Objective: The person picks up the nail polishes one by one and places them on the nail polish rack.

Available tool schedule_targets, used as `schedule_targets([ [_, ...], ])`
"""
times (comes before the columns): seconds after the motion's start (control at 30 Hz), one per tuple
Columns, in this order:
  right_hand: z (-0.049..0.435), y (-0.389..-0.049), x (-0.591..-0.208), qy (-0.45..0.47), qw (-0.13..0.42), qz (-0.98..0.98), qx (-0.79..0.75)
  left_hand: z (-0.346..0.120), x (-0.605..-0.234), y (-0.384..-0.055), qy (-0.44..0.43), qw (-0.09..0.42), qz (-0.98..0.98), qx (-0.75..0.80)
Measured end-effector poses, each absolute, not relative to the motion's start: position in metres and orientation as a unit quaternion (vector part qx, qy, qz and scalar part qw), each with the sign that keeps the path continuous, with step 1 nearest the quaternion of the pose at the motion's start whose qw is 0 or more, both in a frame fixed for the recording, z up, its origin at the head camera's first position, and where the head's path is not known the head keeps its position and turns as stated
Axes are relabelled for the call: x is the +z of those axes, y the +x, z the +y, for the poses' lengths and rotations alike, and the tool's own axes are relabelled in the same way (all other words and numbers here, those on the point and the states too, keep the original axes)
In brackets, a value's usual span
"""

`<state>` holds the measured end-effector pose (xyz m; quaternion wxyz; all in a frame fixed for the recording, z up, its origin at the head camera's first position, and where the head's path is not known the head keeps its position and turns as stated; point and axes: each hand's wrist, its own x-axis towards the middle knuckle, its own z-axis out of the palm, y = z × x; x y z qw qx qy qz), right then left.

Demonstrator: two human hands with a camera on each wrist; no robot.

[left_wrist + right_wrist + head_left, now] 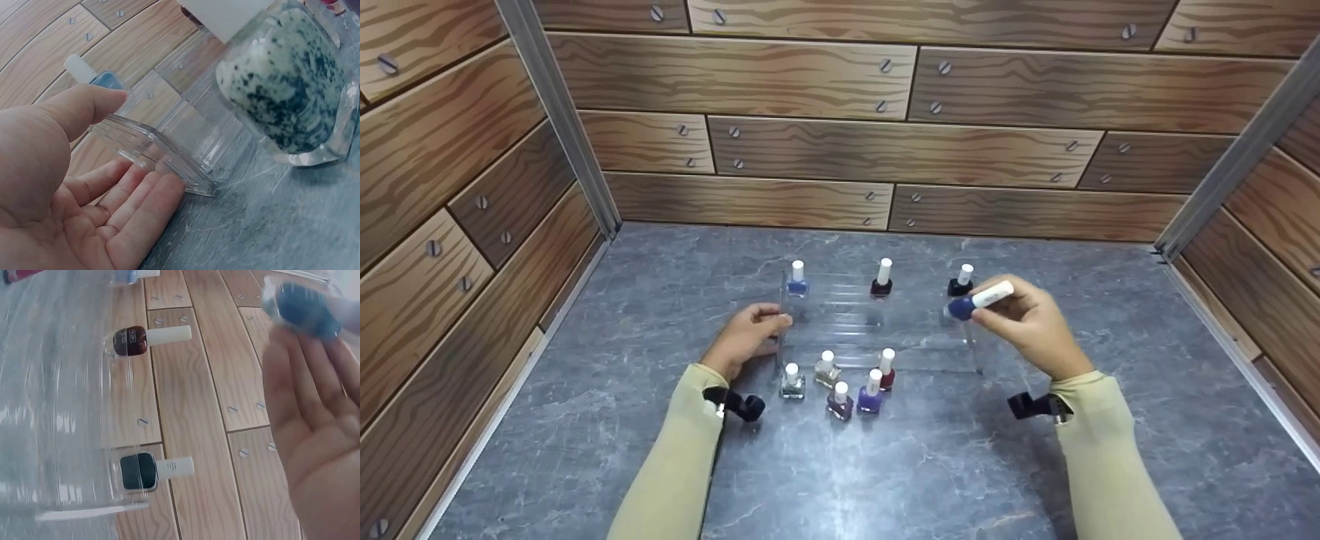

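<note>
Here, left hand clamped on clear ridged rack, right hand round blue glass bottle.

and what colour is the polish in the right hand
The polish is dark blue, best seen in the head view; it blurs in the right wrist view.

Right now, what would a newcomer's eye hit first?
Probably the dark-blue bottle, tilted in the right hand near the right end of the clear rack. Next, the left hand gripping the rack's left end, then five bottles clustered in front of it.
</note>
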<state>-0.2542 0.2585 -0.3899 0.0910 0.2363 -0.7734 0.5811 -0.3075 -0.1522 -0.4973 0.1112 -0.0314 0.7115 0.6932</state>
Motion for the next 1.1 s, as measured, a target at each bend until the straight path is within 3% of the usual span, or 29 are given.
schedule_targets([
  [0.27, 0.256, -0.263, -0.393, 0.177, 0.169, -0.673, 0.698, -0.153, -0.500, -0.305, -0.033, 0.108, 0.704, 0.701],
  [0.7, 0.251, -0.271, -0.407, 0.099, 0.185, -0.727, 0.654, -0.152, -0.499, -0.306, -0.036, 0.104, 0.710, 0.696],
  [1.1, 0.251, -0.270, -0.414, 0.088, 0.198, -0.824, 0.523, -0.150, -0.498, -0.308, -0.035, 0.109, 0.714, 0.690],
])
